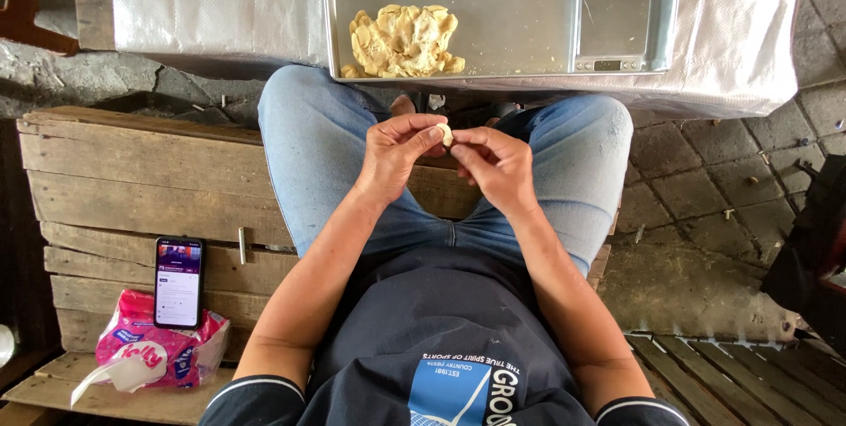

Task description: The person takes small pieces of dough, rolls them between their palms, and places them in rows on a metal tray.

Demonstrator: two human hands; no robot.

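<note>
Hands meet above your lap: your left hand (397,155) and right hand (495,164) together pinch a small pale dough piece (446,134), nearer you than the shallow metal tray (502,21). Loosened fingertips could drop it between your knees.

I count two hands, left (395,155) and right (495,164), sharing one small dough piece (446,134) at frame centre. One tray (520,12) at the top holds one dough lump (404,40) and one scale (612,26). At the lower left I see one phone (178,281) and one pink tissue pack (145,351).
</note>
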